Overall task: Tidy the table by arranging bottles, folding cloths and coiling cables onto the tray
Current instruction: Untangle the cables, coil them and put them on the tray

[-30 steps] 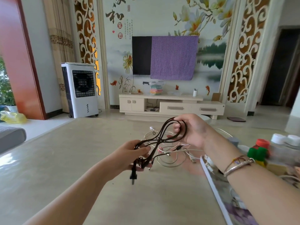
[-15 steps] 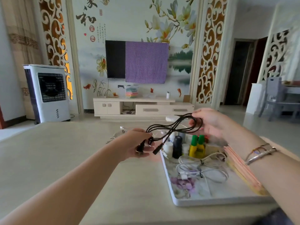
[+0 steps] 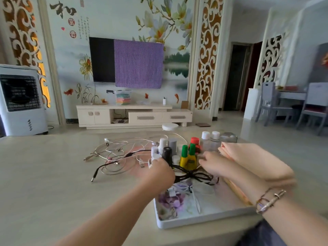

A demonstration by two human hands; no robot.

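Black cable (image 3: 193, 175), coiled into a loose figure-eight bundle, lies on the white floral tray (image 3: 204, 221), across its middle, just in front of the bottles. Both hands sit at its ends: the left hand (image 3: 162, 170) covers the coil's 9 o'clock end, its fingers turned down over the strands, and whether its grip is closed on the cable or only resting there cannot be told from behind the knuckles. The right hand (image 3: 215, 163) is at the coil's 2 o'clock side, blurred, fingers reaching forward and loosely bent just above the strands; its grip also cannot be told.

At 12 o'clock from the coil stand two yellow bottles with green caps (image 3: 189, 158), a black bottle (image 3: 167, 155), a red-capped bottle (image 3: 194, 142) and two clear white-capped bottles (image 3: 210, 141). A coiled white cable (image 3: 186, 189) lies on the tray at 6 o'clock from the black coil. Folded peach cloths (image 3: 248, 157) rest along the tray's 3 o'clock edge. On the counter (image 3: 53, 174), at 9 to 10 o'clock from the tray, a loose tangle of white cables (image 3: 117, 153) sprawls with another black cable (image 3: 106, 166) running through it. The right wrist wears bracelets (image 3: 269, 201).
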